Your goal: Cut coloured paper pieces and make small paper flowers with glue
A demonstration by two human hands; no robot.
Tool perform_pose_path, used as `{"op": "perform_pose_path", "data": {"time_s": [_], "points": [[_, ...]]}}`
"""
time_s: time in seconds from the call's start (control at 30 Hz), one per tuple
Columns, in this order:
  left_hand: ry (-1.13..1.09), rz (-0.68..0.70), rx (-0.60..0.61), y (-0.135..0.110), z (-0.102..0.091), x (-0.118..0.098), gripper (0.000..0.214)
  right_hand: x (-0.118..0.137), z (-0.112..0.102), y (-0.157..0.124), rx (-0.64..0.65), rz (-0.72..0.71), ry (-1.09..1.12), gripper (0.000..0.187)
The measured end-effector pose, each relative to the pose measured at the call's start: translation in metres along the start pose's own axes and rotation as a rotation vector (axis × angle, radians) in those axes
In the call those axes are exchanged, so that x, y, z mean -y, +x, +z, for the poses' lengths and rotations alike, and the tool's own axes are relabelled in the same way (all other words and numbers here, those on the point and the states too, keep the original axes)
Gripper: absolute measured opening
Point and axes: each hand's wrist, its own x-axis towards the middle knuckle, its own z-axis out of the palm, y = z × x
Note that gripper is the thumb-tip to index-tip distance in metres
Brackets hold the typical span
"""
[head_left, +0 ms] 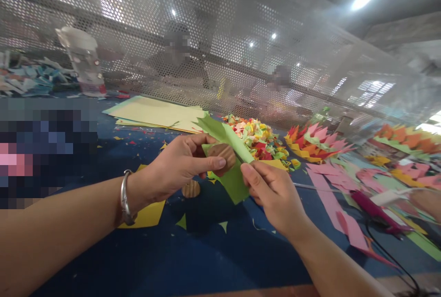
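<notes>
My left hand (193,159) is closed, its thumb pressing a round wooden piece (222,155) with striped grain against a sheet of green paper (234,182). The green paper is bent, and a strip of it stands up to the right of the wooden piece. At the paper's right edge, my right hand (270,186) is closed around a thin, dark, blade-like thing whose tip points at the wooden piece; its handle is hidden in the fingers. A second wooden piece (191,189) lies on the blue table below my left hand, beside yellow paper (149,214).
Behind my hands are a stack of pale yellow sheets (158,112) and a heap of coloured paper scraps (255,136). Pointed paper crowns (317,140), pink paper strips (327,200) and a magenta device (379,212) with a cable lie right. A plastic cup (84,62) stands at left.
</notes>
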Motion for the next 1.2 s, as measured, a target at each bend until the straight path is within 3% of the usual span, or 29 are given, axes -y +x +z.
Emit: {"op": "perform_pose_path", "data": {"time_s": [0.5,1.2], "points": [[0.008,-0.013,0.078,-0.0014,0.0021,-0.0052,0.009,-0.0006,0.0000,-0.0002,0.008,-0.028,0.017,0.048],[-0.014,-0.041,0.157,0.0001,-0.0027,-0.0032,0.005,-0.0016,-0.0022,0.0005,-0.004,-0.080,-0.084,0.049]]}}
